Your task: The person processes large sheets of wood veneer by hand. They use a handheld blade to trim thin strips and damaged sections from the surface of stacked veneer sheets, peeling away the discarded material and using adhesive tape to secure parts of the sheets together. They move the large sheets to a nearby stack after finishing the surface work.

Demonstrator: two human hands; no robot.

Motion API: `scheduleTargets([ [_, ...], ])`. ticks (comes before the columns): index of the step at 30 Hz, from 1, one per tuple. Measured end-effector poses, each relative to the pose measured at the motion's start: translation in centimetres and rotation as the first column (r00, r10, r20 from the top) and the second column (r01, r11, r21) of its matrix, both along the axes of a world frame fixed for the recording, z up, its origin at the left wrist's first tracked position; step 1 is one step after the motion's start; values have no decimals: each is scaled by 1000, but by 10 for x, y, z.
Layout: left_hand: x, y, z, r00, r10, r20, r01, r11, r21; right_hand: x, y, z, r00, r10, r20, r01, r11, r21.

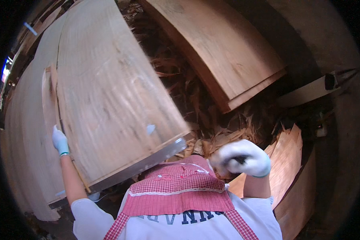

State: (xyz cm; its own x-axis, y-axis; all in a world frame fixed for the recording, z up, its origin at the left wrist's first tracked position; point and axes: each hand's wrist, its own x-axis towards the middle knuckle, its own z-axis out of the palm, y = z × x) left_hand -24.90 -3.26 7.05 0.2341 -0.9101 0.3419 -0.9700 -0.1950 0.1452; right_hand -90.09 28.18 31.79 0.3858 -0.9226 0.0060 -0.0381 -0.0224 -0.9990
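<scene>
- Head view: strip (pixel 48 100) over the sheets (pixel 108 96), along a dark seam; lower end partly hidden by the left hand (pixel 60 141).
- Sheets: far end cut off above.
- Right hand (pixel 242 158): blurred, curled; any grip by its fingers cannot be told.
- Left arm: extended outward; whether the fingers clamp the strip is unclear.
- Right arm: foreshortened, hand near the scraps (pixel 222 138).

A narrow, pale strip of wood veneer (pixel 48 102) is laid lengthwise along the dark left edge of a broad veneer sheet (pixel 108 92), its far end tinged reddish brown. The sheet is spread out face up, its pale tan surface streaked lengthwise with brown and grey and marked by a whitish spot toward the near right corner.
</scene>
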Motion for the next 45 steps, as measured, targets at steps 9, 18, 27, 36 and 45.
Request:
scheduleTargets([
  [9,-222,16,-25,997,44,56,-50,994,102,-201,-19,-103,866,-392,-312,480,827,294],
  [18,-300,51,-74,961,267,67,-274,902,334,-255,-127,-151,947,-215,-239,317,748,583],
  [27,-319,53,-73,925,379,2,-369,900,233,-243,-329,-166,944,128,-304,67,829,556],
  [36,-293,44,-3,792,607,-63,-596,792,133,-117,-508,-160,890,383,-245,-288,892,347],
  [45,-225,23,104,721,691,55,-691,722,-12,159,-639,-199,665,747,-4,-635,569,522],
])
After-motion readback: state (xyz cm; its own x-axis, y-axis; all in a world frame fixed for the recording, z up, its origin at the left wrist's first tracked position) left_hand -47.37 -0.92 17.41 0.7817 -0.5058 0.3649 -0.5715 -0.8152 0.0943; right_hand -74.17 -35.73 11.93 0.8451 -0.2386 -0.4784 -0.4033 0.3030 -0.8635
